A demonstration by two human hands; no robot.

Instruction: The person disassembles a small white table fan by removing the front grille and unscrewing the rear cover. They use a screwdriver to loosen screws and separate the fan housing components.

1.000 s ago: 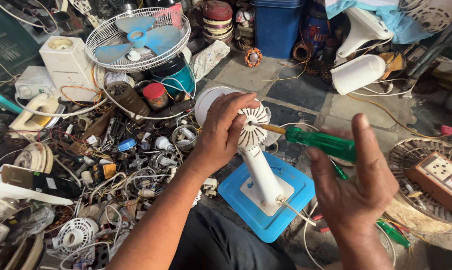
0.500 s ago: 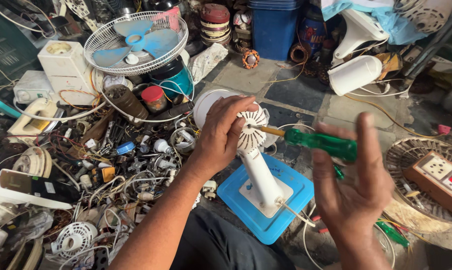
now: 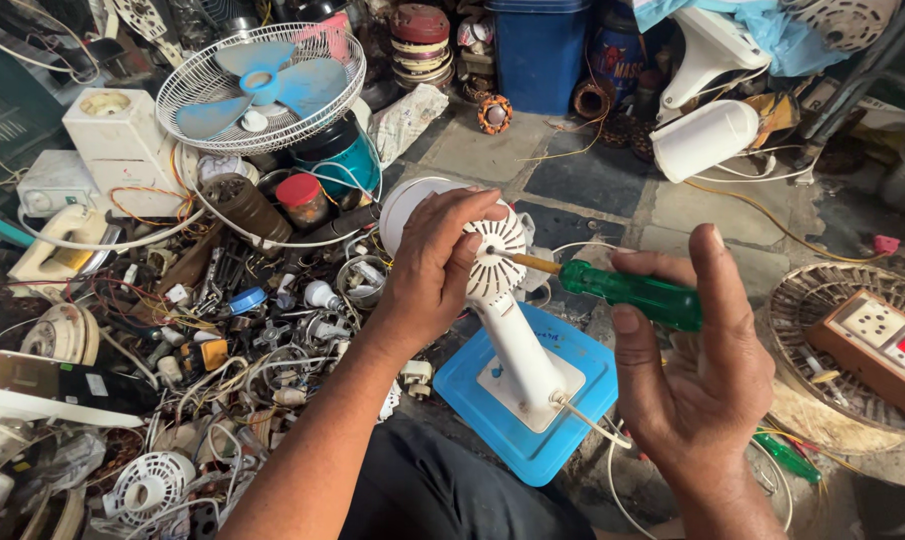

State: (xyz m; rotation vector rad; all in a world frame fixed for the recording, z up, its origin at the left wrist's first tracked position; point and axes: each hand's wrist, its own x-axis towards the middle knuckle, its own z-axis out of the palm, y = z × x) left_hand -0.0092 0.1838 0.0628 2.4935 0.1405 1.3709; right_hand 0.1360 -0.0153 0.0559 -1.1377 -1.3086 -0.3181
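Left hand (image 3: 434, 265) clamps the white fan motor housing (image 3: 497, 262), frame centre | right hand (image 3: 697, 365) grips green screwdriver (image 3: 627, 292), tip against housing | blue base (image 3: 532, 395) below.

A small white plastic table fan body (image 3: 500, 300) with a vented round motor housing stands tilted on a blue square base (image 3: 532, 405). A green-handled screwdriver (image 3: 627, 292) lies nearly level, its tip against the housing.

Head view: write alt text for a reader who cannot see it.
A left hand grips the white motor housing of a small fan on a blue base, while the right hand drives a green-handled screwdriver into it, amid scattered fan parts and wires.
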